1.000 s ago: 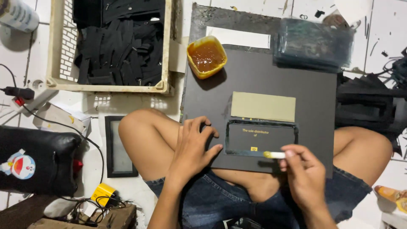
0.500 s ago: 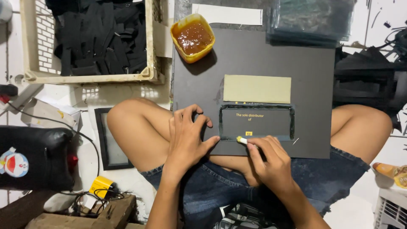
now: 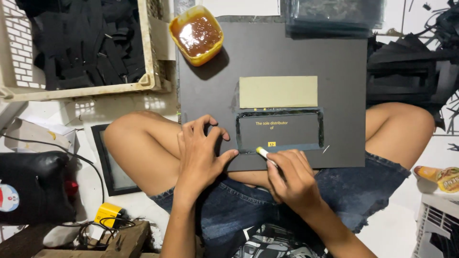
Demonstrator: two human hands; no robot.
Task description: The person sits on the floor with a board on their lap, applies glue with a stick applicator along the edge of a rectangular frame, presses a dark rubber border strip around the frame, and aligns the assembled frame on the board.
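A dark grey board lies across my lap. On it sit a tan rectangular card and, below it, a small black card with a glossy wet border. My left hand rests flat on the board's lower left, fingers spread, beside the black card. My right hand pinches a small brush with a pale tip. The tip touches the black card's lower left corner. A yellow tub of brown glue stands at the board's top left corner.
A cream plastic crate of black pieces stands at the upper left. A stack of clear-wrapped dark sheets lies at the top, with black frames to the right. A black bag, cables and a yellow plug are at the left.
My right hand moved the brush leftward along the black card's bottom edge to its lower left corner. The view tilted down and closer. My left hand stayed on the board.
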